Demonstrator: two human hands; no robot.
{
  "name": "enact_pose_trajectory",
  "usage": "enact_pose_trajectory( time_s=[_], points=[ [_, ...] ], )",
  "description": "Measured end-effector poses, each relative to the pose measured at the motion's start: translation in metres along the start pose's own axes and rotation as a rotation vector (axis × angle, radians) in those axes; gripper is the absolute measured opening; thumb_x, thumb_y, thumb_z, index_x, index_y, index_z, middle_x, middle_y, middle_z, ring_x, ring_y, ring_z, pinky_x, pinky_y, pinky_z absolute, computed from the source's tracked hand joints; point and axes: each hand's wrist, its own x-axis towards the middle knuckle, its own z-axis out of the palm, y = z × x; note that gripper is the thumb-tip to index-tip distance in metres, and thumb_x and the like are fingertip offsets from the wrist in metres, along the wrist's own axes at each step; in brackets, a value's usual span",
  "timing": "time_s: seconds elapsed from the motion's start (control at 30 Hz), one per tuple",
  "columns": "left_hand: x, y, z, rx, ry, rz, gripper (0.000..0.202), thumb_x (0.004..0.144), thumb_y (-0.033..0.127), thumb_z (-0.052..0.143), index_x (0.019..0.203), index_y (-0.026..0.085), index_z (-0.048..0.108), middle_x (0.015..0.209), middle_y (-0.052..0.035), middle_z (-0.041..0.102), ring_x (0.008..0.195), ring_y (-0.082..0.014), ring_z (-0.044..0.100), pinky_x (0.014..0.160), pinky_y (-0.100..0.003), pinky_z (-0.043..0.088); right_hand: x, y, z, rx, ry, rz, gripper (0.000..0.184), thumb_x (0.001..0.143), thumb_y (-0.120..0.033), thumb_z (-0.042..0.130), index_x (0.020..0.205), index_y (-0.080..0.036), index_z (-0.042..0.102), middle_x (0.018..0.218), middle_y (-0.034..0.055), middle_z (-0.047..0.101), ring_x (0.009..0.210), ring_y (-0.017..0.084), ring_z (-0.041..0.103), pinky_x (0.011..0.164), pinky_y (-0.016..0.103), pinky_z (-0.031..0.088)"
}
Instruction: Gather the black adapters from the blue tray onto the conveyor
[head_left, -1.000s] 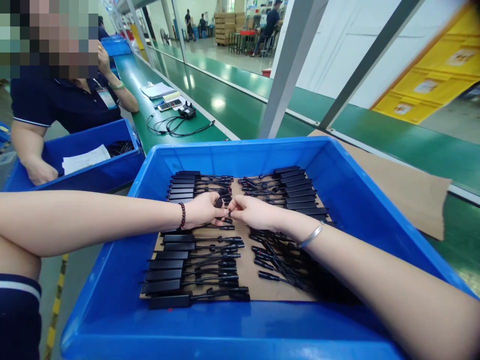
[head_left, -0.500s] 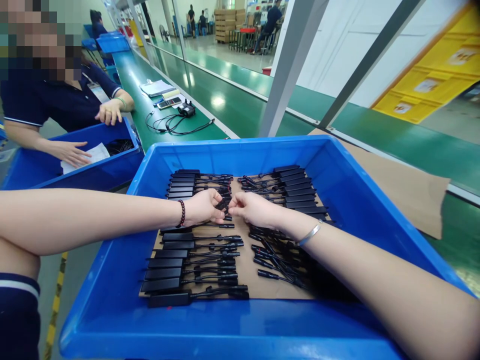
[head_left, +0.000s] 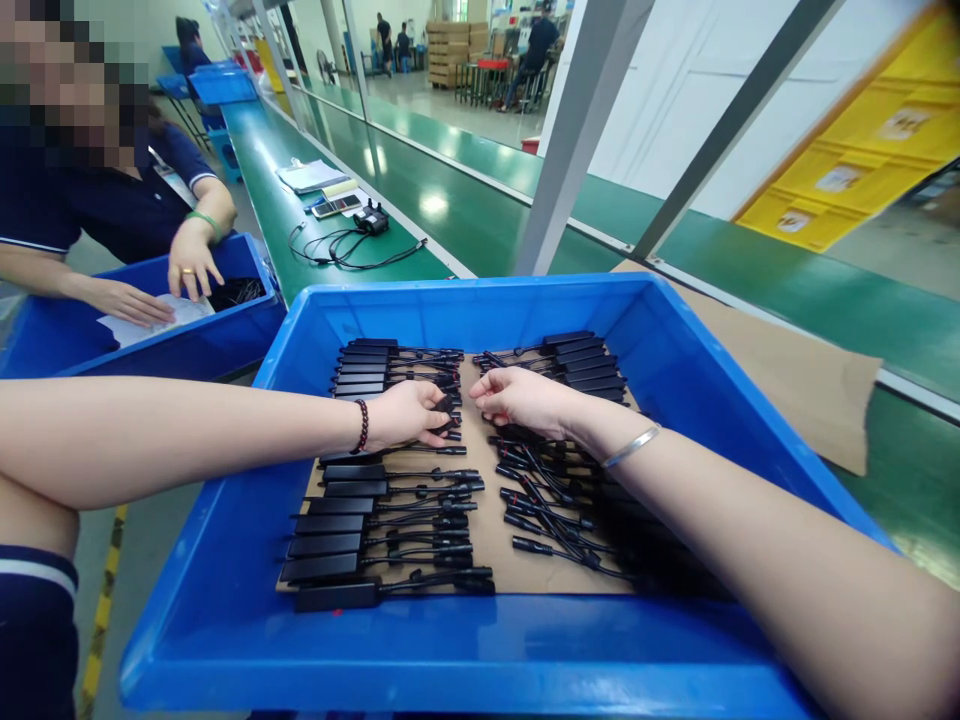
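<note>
A blue plastic bin (head_left: 322, 665) holds two columns of small black adapter boxes with cable leads, laid on a brown cardboard sheet (head_left: 491, 575). In the left column, a black adapter (head_left: 337, 597) lies nearest the bin's front wall. My left hand (head_left: 409, 413), with a beaded bracelet at the wrist, has its fingers closed around black cable connectors (head_left: 448, 407) of that column. Across the middle gap my right hand (head_left: 521, 400) is closed in a pinch over the right column's leads (head_left: 551, 500). Whatever its fingertips hold is hidden. The hands are apart.
To the left a co-worker's hands (head_left: 191, 265) rest on white paper inside another blue bin (head_left: 225, 355). A green conveyor table (head_left: 259, 150) carries a clipboard, a phone and a cabled black adapter (head_left: 371, 217). A grey post (head_left: 577, 130) rises behind my bin; loose cardboard (head_left: 787, 370) lies right.
My right hand has drawn slightly right, away from my left hand, which stays nearly still. One co-worker hand has come down from the bin's rim to the paper.
</note>
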Motion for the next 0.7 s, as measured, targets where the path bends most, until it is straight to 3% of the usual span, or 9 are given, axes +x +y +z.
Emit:
enact_pose_trajectory(
  time_s=[0.13, 0.4, 0.57, 0.7],
  points=[
    [0.0, -0.001, 0.0, 0.01, -0.016, 0.02, 0.011, 0.073, 0.012, 0.056, 0.081, 0.011, 0.049, 0.077, -0.0011, 0.055, 0.068, -0.0072, 0.056, 0.073, -0.03, 0.053, 0.004, 0.006, -0.001, -0.058, -0.007, -0.037, 0.007, 0.075, -0.009, 0.048, 0.069, -0.013, 0.049, 0.063, -0.0004, 0.051, 0.047, 0.004, 0.042, 0.042, 0.014, 0.033],
    [-0.002, -0.001, -0.001, 0.087, -0.023, 0.014, 0.02, 0.066, 0.018, 0.062, 0.081, 0.012, 0.05, 0.074, -0.0006, 0.054, 0.074, -0.0117, 0.055, 0.064, -0.031, 0.053, 0.006, 0.015, 0.012, -0.213, 0.033, -0.119, 0.019, 0.078, -0.031, 0.051, 0.07, -0.014, 0.053, 0.055, -0.0038, 0.046, 0.044, 0.004, 0.035, 0.042, 0.015, 0.029],
    [-0.002, -0.001, -0.002, 0.135, -0.015, 0.015, 0.028, 0.061, 0.023, 0.065, 0.082, 0.012, 0.051, 0.074, -0.0017, 0.055, 0.076, -0.0139, 0.055, 0.064, -0.032, 0.053, 0.007, 0.011, 0.017, -0.259, 0.126, -0.14, 0.019, 0.079, -0.017, 0.043, 0.084, -0.013, 0.061, 0.064, -0.0019, 0.052, 0.049, 0.004, 0.039, 0.047, 0.015, 0.031],
    [-0.008, -0.001, 0.001, 0.179, -0.021, 0.016, 0.033, 0.06, 0.03, 0.067, 0.084, 0.015, 0.051, 0.08, -0.0017, 0.055, 0.084, -0.0162, 0.056, 0.066, -0.031, 0.053, 0.001, 0.005, 0.022, -0.297, 0.149, -0.152, 0.025, 0.074, -0.011, 0.05, 0.096, -0.014, 0.058, 0.07, -0.002, 0.055, 0.055, 0.005, 0.045, 0.051, 0.015, 0.034]
  ],
)
